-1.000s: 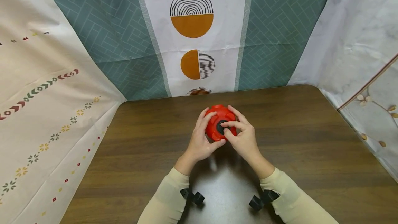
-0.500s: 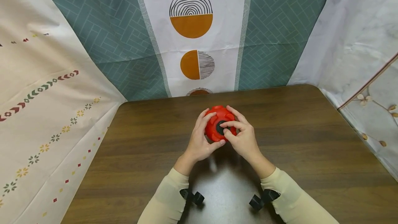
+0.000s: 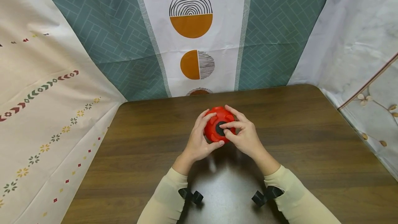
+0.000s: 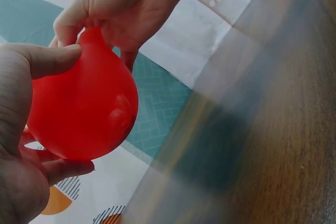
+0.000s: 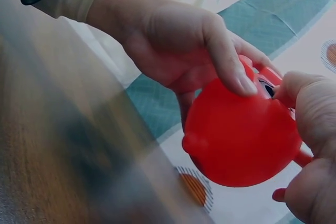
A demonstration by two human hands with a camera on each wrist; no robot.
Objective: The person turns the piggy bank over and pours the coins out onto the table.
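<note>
Both hands hold a red, round, smooth-bodied object (image 3: 212,127) above the table; raised lobes ring its upper face, and a black round piece (image 3: 219,129) sits at the centre. Fingers and thumb of my left hand (image 3: 198,143) curl round its left and near sides. With thumb and index finger, my right hand (image 3: 247,138) pinches at the black piece, while another finger reaches to the far right edge. In the left wrist view the red body (image 4: 86,106) bulges like a ball. A small red nub (image 5: 193,143) sticks out of its side in the right wrist view.
Under the hands lies a brown wood-grain table (image 3: 143,148) with a bright light reflection near its front. Patterned cloths hang behind it (image 3: 270,44) and along both sides. Black camera mounts (image 3: 191,195) are strapped to the sleeves.
The right wrist has swung slightly to the right while its fingertips stay at the black piece. The red object has shifted a little left and nearer. My left hand stays almost still.
</note>
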